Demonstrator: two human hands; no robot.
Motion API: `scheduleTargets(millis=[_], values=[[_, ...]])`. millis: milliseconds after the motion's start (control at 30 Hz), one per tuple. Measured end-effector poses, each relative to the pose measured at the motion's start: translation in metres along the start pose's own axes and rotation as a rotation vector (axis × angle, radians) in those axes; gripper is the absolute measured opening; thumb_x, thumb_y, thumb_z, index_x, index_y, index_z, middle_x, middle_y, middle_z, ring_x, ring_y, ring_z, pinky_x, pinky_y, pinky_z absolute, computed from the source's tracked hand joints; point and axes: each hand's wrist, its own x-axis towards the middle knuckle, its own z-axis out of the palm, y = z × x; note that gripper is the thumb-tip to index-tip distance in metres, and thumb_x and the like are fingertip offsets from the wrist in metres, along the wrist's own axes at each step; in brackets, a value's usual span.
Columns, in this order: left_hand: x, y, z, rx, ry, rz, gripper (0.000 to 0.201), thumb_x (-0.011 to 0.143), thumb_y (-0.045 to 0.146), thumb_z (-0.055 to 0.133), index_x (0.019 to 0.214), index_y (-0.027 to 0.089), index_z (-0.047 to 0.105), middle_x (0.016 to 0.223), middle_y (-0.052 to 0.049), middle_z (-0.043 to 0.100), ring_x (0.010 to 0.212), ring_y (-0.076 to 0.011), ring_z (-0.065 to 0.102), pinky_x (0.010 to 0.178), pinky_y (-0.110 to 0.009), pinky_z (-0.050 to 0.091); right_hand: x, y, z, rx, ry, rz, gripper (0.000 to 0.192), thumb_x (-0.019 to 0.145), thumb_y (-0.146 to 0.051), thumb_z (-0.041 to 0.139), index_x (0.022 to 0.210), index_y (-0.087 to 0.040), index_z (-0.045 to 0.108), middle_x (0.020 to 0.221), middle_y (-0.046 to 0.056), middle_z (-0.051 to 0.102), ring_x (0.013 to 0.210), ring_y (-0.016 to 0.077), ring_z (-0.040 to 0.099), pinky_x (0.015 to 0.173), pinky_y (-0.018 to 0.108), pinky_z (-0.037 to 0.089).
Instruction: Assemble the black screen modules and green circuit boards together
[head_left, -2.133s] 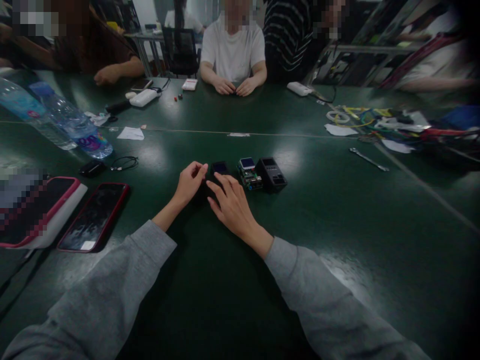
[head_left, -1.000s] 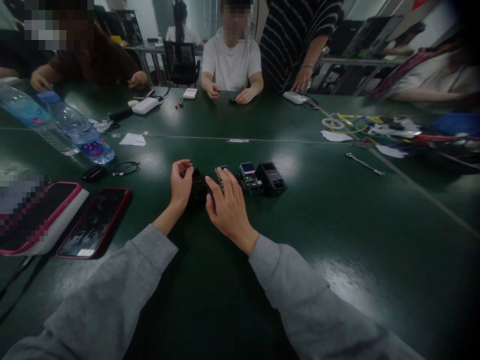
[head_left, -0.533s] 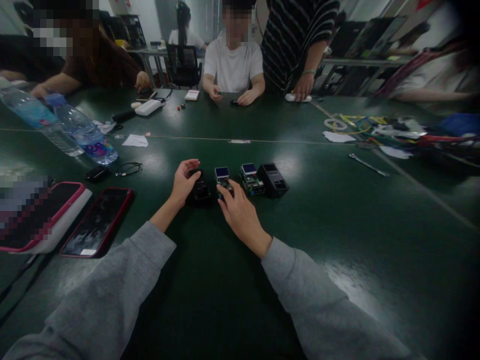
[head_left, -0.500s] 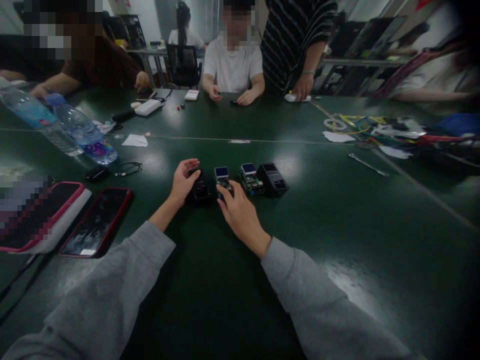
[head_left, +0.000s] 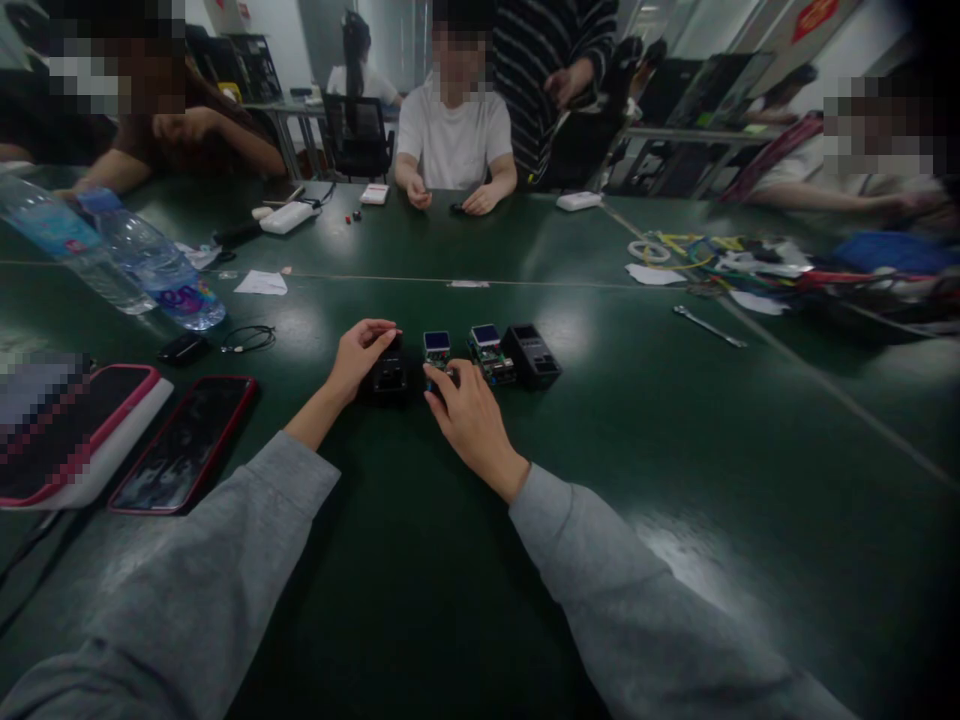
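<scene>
My left hand (head_left: 357, 362) is at the left side of a black plastic case (head_left: 391, 374), thumb and fingers closed at its far end. Just right of it, a green circuit board with a small screen (head_left: 436, 345) lies on the table. The fingers of my right hand (head_left: 471, 412) are bent over the near part of that board and hide some of it. A second circuit board with a screen (head_left: 487, 345) lies beyond my right hand. Against its right side rests another black plastic case (head_left: 532, 355) with cut-out openings.
Phones (head_left: 184, 445) and water bottles (head_left: 157, 265) are on the left of the green table (head_left: 420, 560). A wrench (head_left: 709, 327) and a tangle of cables (head_left: 720, 255) lie to the right. Across the table sits a person in a white shirt (head_left: 454, 140).
My left fingers have drawn closer together at the case's far end. My right hand stays at the first board. The standing person's hand has lifted off the white object. The view has shifted slightly.
</scene>
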Motion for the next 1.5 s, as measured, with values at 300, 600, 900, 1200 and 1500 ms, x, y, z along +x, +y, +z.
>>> scheduleTargets(millis=[300,600,900,1200,1500], values=[[0.002,-0.005,0.001,-0.059,0.062,0.016,0.026,0.085,0.036,0.073,0.104,0.019,0.067,0.100,-0.008,0.076,0.096,-0.0181,0.072,0.089,-0.034,0.056,-0.009,0.049,-0.003,-0.082,0.154,0.101,0.040,0.104,-0.025,0.040,0.140,-0.011,0.051,0.141,0.023,0.047,0.131,0.0364,0.045,0.101,0.056,0.050],[0.009,-0.009,-0.015,0.015,0.560,0.233,0.020,0.081,0.024,0.076,0.087,0.019,0.058,0.078,0.002,0.059,0.072,-0.0100,0.058,0.073,-0.023,0.046,-0.017,0.045,-0.004,-0.071,0.136,0.070,0.039,0.102,-0.026,0.046,0.135,-0.009,0.056,0.139,0.023,0.048,0.130,0.0361,0.046,0.103,0.053,0.050],[-0.014,0.005,-0.031,0.077,0.719,0.112,0.055,0.078,0.005,0.069,0.056,0.021,0.021,0.054,0.010,0.022,0.052,-0.0067,0.022,0.054,-0.023,0.024,-0.028,0.105,-0.008,-0.011,0.370,0.313,0.042,0.104,-0.041,0.038,0.138,-0.023,0.056,0.152,0.015,0.042,0.142,0.0371,0.036,0.110,0.063,0.038],[-0.035,0.004,-0.017,0.125,0.393,0.134,0.053,0.073,0.006,0.070,0.056,0.020,0.022,0.055,0.009,0.025,0.052,-0.0058,0.022,0.052,-0.023,0.021,-0.028,0.115,0.003,0.083,0.293,0.326,0.051,0.107,-0.045,0.027,0.138,-0.016,0.056,0.147,0.020,0.050,0.138,0.0324,0.046,0.108,0.057,0.045],[-0.039,0.016,-0.028,0.154,-0.031,-0.041,0.065,0.065,0.039,0.086,0.059,0.022,0.023,0.054,0.008,0.026,0.047,-0.0057,0.027,0.044,-0.023,0.019,-0.029,0.112,0.000,0.073,0.365,0.322,0.056,0.107,-0.050,0.021,0.132,-0.016,0.059,0.134,0.020,0.055,0.128,0.0316,0.052,0.104,0.054,0.047]])
